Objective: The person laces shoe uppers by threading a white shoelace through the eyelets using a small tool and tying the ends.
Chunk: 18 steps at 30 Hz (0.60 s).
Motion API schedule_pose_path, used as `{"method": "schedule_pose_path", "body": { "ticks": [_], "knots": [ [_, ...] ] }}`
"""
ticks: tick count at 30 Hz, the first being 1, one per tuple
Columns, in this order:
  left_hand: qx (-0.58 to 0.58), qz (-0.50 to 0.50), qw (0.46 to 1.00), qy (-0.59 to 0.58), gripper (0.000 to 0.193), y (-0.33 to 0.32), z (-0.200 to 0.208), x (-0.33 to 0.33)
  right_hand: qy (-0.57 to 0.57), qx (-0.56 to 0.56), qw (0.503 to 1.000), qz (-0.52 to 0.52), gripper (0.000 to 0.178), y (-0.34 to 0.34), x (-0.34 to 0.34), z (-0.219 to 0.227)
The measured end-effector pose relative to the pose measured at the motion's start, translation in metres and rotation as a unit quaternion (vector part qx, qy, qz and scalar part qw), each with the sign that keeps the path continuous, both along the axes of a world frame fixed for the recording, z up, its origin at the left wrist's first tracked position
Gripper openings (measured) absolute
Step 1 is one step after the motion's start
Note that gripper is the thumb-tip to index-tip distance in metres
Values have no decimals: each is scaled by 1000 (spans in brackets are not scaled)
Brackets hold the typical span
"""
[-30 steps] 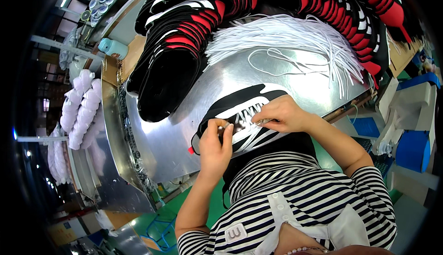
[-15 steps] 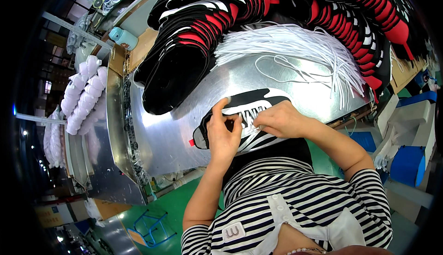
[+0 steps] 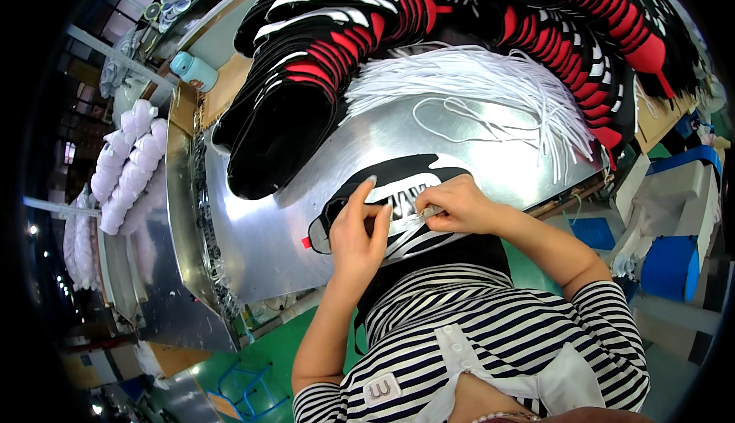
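- Centre of frame: black-and-white shoe upper (image 3: pixel 398 169), flat on bare metal table (image 3: pixel 264 251); near table edge closest to wearer. Small red tab (image 3: pixel 306 243) at its left end, beside a grey section.
- Left hand (image 3: pixel 354 231): over left part of upper. Thumb and forefinger spread, gap between tips; other fingers largely hidden. Impossible to tell whether gripping the edge or merely resting there.
- Right hand (image 3: pixel 458 207): over right part of upper, fingertips pinched tight on white lace (image 3: pixel 407 241) beside the eyelet row. Pale strands down across lower side of upper, toward wearer.
- White zigzag lacing across the upper's middle, between both hands.
- Beyond upper, upper centre of frame: thick sheaf of white laces (image 3: pixel 467 75), spread across table. Just in front, one loose looped lace (image 3: pixel 478 119).
- Left of sheaf: long nested row of black, red and white uppers (image 3: pixel 283 136), open end toward lower left.
- Upper right: more nested rows of similar uppers (image 3: pixel 559 55), curving down toward right table edge.
- Upper left: light blue bottle (image 3: pixel 197 73), just off the metal surface. Farther left, white bulging bundles (image 3: pixel 126 159).
- Lower left: blue-framed stool (image 3: pixel 246 392) on green floor (image 3: pixel 279 339).
- Bottom of frame: black-and-white striped shirt (image 3: pixel 498 327) on wearer.
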<state>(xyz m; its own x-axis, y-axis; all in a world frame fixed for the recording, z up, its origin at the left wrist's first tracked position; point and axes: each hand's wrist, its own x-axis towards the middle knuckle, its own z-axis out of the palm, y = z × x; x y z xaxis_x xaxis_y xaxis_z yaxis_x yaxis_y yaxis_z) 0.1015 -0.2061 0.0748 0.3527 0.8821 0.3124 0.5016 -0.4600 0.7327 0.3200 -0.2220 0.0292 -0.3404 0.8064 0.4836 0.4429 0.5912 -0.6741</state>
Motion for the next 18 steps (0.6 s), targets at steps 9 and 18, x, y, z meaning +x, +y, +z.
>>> {"method": "schedule_pose_path", "body": {
  "ticks": [9,18],
  "knots": [
    [-297,211,846,-390,37,-98,-36,-38,102,-129,986,-4,15,1,-3,7],
    [-217,80,756,-612,64,-51,5,-115,124,-137,978,-98,17,17,-36,34]
  ]
}}
